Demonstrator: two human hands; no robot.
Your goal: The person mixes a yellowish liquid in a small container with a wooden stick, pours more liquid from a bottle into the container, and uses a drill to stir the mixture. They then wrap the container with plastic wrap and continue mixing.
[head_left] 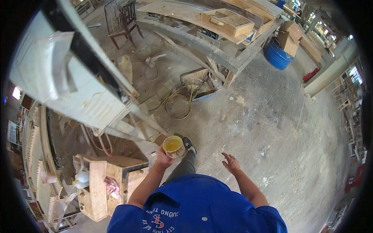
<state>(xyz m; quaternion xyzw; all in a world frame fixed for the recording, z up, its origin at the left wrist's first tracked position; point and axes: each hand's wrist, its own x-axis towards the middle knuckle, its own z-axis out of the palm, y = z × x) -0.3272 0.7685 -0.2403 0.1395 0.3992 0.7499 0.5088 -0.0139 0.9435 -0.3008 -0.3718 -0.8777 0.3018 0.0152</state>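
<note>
My left hand (164, 158) is wrapped round a small round tub (173, 147), stained on the outside, with yellow stuff showing inside it. The tub is held out in front of me, above my shoe (189, 145). Out to the right, my right hand (232, 163) is in the air with its fingers apart and nothing in it. Beside my left forearm stands a wooden box (101, 182) with a crumpled pinkish cloth (112, 188) on it and white plastic bottles (81, 179) at its side.
A large pale panel (89, 99) leans in from the left. Hoses (182, 115) lie looped on the concrete floor. Ahead is a rough workbench (202, 46) carrying a wooden drawer tray (226, 22). A blue drum (277, 55) with cardboard boxes stands beyond, and a pillar (326, 73) rises at right.
</note>
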